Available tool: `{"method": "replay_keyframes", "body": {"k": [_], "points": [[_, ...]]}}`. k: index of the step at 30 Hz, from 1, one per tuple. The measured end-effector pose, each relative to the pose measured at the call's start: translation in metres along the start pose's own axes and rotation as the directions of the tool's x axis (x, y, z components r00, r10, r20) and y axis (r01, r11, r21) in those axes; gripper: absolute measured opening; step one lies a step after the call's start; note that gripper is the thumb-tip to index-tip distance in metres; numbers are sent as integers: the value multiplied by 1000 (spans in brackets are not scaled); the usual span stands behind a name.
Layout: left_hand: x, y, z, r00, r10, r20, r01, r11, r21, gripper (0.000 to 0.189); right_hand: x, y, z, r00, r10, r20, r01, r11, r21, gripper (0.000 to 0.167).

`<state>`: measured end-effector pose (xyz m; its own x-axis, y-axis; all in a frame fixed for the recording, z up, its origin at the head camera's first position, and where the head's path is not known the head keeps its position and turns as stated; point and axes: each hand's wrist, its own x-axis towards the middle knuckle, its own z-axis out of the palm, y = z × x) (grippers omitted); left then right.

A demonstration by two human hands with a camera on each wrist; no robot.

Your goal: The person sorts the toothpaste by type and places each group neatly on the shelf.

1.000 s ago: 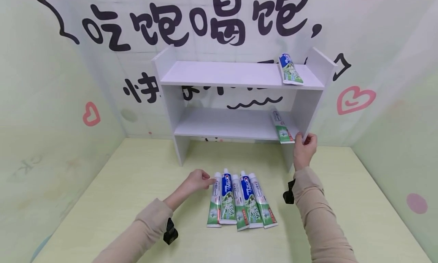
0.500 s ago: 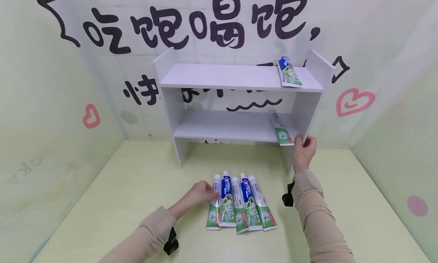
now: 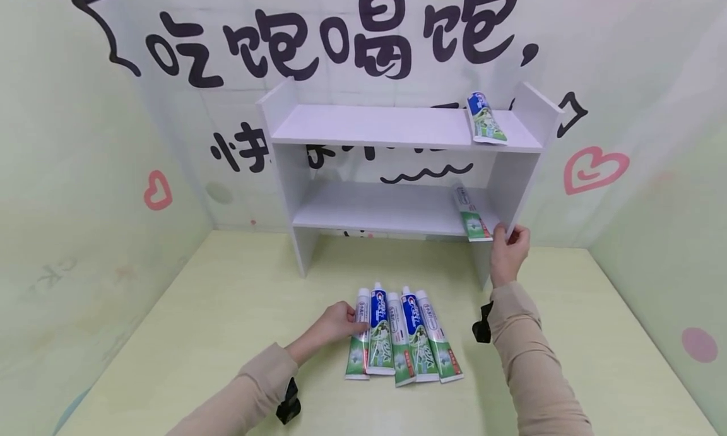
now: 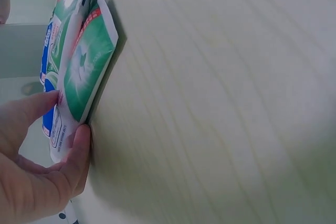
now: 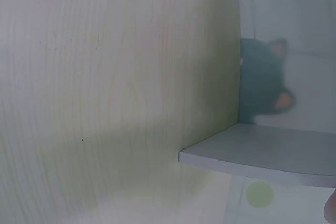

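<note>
Several toothpaste tubes lie fanned on the table, caps toward the shelf. At the row's left end, my left hand (image 3: pixel 339 321) pinches the leftmost white-and-green toothpaste tube (image 3: pixel 358 357). The left wrist view has the thumb (image 4: pixel 44 102) on its face and a fingertip at its edge, close to the tabletop. Beside it lies a blue-and-green Crest tube (image 3: pixel 380 335). My right hand (image 3: pixel 509 253) grips the front edge of the white shelf (image 3: pixel 369 123) at its right side panel. Only a fingertip of that hand shows in the right wrist view, near the panel (image 5: pixel 273 153).
On the top board a blue-and-green tube (image 3: pixel 485 120) lies toward the right. Below it, a white-and-green tube (image 3: pixel 472 218) rests on the middle board near the right panel. Printed walls enclose the pale wooden table (image 3: pixel 227 310) at the back and sides.
My left hand has moved from near the leftmost tube's cap down along its body, and its thumb now lies over the tube. The right hand stays on the shelf panel.
</note>
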<state>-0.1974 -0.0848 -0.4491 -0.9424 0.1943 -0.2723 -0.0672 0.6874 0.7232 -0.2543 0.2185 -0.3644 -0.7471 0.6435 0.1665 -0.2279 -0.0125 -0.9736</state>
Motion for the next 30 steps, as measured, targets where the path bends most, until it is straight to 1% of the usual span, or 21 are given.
{"method": "replay_keyframes", "body": {"k": [5, 7, 11, 13, 14, 18, 19, 24, 27, 30], "points": [[0, 2, 0, 1000, -17, 17, 17, 1000, 13, 28, 9, 12, 0, 1000, -17, -12, 17, 1000, -10, 13], [-1, 3, 0, 999, -28, 22, 27, 999, 25, 26, 13, 20, 0, 1000, -21, -17, 20, 1000, -14, 13], [-4, 4, 0, 998, -56, 34, 56, 998, 15, 26, 14, 28, -1, 999, -43, -28, 42, 999, -18, 8], [-6, 5, 1, 997, -61, 38, 61, 998, 12, 26, 14, 30, -1, 998, -51, -33, 51, 999, 4, 6], [-6, 5, 1, 997, -66, 40, 66, 998, 7, 26, 14, 31, -1, 998, -54, -35, 54, 999, 3, 5], [-7, 5, 3, 998, -52, 35, 52, 999, 17, 26, 15, 31, -2, 998, -53, -31, 52, 999, -7, 6], [-7, 5, 3, 998, -49, 33, 48, 999, 17, 26, 16, 31, -2, 998, -53, -30, 52, 998, -29, 7], [-5, 7, 2, 999, -43, 24, 42, 999, 19, 26, 20, 31, -1, 998, -46, -36, 46, 999, -17, 13], [-4, 9, 1, 998, -55, 14, 55, 998, 27, 26, 18, 28, -1, 999, -42, -31, 41, 999, -7, 15], [-6, 11, 0, 998, -59, 7, 59, 998, 38, 26, 12, 18, 0, 999, -36, -23, 36, 999, 2, 15]]}}
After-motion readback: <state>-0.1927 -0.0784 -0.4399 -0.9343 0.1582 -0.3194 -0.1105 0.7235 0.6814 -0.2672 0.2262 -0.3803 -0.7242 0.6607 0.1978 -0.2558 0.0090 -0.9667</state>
